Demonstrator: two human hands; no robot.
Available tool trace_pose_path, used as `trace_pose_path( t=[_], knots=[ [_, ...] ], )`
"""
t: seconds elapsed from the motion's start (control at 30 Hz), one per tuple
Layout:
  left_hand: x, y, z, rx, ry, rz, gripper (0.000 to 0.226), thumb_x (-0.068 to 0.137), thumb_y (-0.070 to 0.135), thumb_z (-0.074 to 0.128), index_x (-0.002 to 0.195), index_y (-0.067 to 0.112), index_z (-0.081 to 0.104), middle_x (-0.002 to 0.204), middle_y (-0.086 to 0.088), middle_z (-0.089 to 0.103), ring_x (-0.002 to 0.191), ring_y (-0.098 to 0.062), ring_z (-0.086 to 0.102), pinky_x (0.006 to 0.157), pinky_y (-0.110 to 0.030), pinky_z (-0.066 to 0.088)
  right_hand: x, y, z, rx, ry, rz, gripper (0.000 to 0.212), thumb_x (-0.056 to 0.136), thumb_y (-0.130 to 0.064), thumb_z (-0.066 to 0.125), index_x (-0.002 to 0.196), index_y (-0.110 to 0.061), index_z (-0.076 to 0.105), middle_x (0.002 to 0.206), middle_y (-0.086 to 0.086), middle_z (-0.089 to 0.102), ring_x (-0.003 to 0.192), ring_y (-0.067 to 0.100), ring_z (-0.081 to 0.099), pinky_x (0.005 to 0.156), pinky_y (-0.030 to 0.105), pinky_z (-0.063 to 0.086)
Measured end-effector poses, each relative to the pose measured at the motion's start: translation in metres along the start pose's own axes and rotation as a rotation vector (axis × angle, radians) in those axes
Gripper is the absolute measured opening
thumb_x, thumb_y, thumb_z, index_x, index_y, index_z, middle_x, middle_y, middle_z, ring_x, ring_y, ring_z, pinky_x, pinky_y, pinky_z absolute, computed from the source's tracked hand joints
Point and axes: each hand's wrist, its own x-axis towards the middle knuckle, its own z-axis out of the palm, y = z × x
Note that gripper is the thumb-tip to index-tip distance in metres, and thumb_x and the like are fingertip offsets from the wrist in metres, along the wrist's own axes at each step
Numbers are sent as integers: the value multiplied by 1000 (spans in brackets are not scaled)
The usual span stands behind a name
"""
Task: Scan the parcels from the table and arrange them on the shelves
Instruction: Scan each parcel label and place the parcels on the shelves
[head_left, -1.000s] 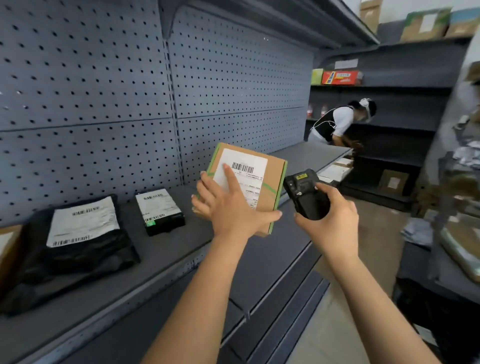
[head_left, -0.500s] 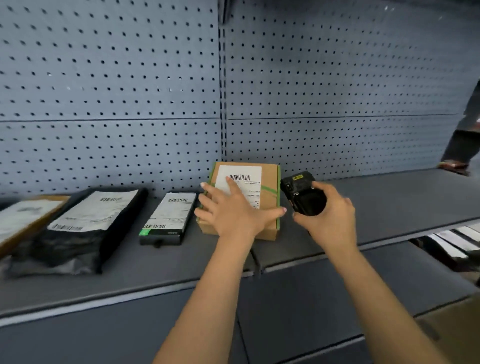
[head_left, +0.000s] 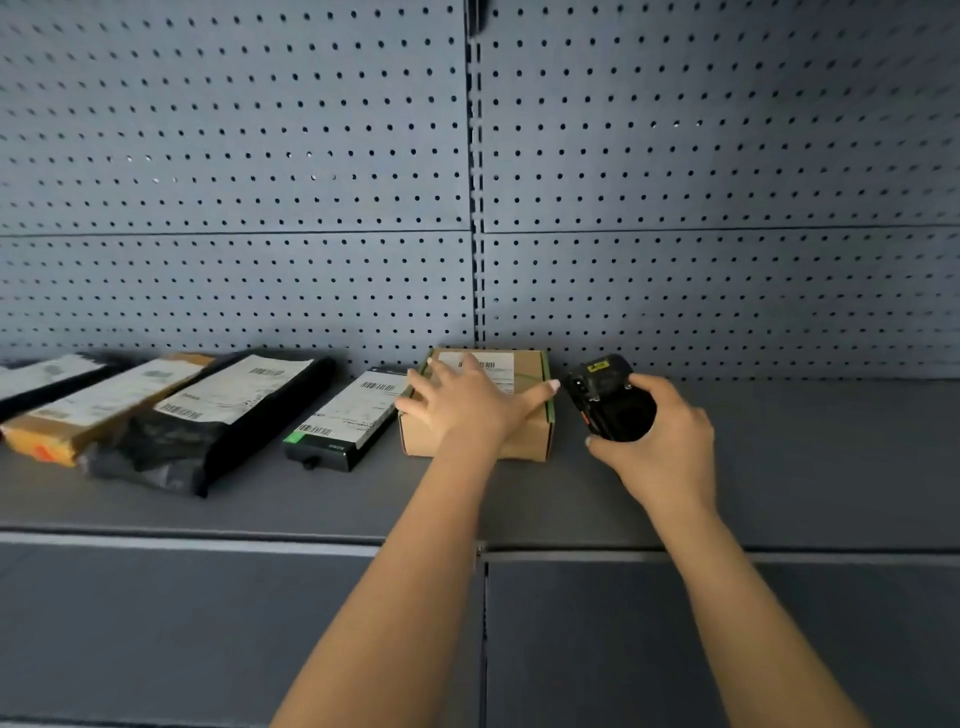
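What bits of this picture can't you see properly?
Head view only:
1. The label on the cardboard box: the left hand rests flat over much of it.
2. The scanner: the right hand wraps round its lower part and hides it.
3. The leftmost parcel: cut off by the picture's left edge.
4. The writing on every label: too small and blurred to read.

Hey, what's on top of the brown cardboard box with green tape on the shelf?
The left hand rests flat on the brown cardboard box, fingers spread. A white barcode label shows beyond the fingers; the hand covers the rest of it.
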Motion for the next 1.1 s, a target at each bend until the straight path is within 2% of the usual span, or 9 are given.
trace_pose_path(
  t=[0.2, 0.43, 0.5, 0.6, 0.73, 0.83, 0.97, 1.1],
  knots=[
    [-24, -46, -1, -251, 277, 231, 90, 74, 75, 55, 148, 29, 32, 160, -5, 18, 147, -28, -5, 116, -54, -1, -17, -24, -9, 72, 33, -60, 75, 63, -18, 87, 131, -24, 55, 114, -3, 61, 114, 24, 49, 80, 27, 40],
    [-59, -136, -39, -343, 413, 241, 86, 72, 70, 64, 145, 31, 39, 158, -1, 23, 147, -21, 1, 116, -50, 4, -68, -99, 30, 118, -14, -169, 76, 60, -18, 86, 129, -25, 56, 109, -11, 59, 111, 19, 50, 78, 20, 36],
    [-67, -172, -56, -334, 432, 231, 86, 73, 69, 64, 145, 31, 38, 159, 1, 22, 147, -21, 1, 115, -49, 3, -88, -124, 52, 141, -35, -189, 76, 59, -20, 86, 129, -26, 56, 111, -12, 59, 111, 16, 50, 78, 17, 39],
    [-78, -233, -83, -321, 472, 197, 84, 73, 68, 65, 145, 30, 39, 158, 2, 24, 147, -20, 3, 116, -49, 6, -122, -167, 89, 180, -79, -210, 77, 57, -23, 86, 128, -27, 56, 116, -9, 62, 112, 18, 54, 89, 30, 47],
    [-96, -325, -119, -298, 551, 147, 84, 72, 69, 66, 142, 27, 45, 155, 0, 31, 146, -23, 10, 116, -51, 13, -174, -229, 143, 240, -154, -245, 77, 59, -23, 87, 129, -27, 56, 115, -11, 61, 114, 17, 51, 89, 22, 40],
    [-112, -399, -142, -270, 585, 49, 82, 72, 68, 68, 141, 30, 46, 154, 1, 32, 146, -23, 12, 115, -51, 14, -217, -277, 186, 305, -237, -281, 75, 61, -20, 86, 129, -26, 57, 102, -20, 50, 112, 16, 48, 81, 13, 31],
    [-141, -494, -169, -200, 657, -93, 88, 67, 77, 56, 140, 29, 47, 153, -1, 36, 146, -25, 16, 115, -49, 18, -277, -340, 246, 381, -362, -342, 74, 61, -19, 85, 128, -27, 57, 98, -20, 45, 109, 18, 49, 77, 13, 30],
    [-174, -583, -193, -148, 703, -266, 83, 71, 68, 65, 141, 27, 46, 152, -4, 36, 146, -26, 16, 117, -47, 17, -338, -396, 304, 474, -500, -408, 73, 59, -19, 87, 126, -26, 58, 97, -22, 52, 106, 20, 51, 76, 19, 35]
  ],
)
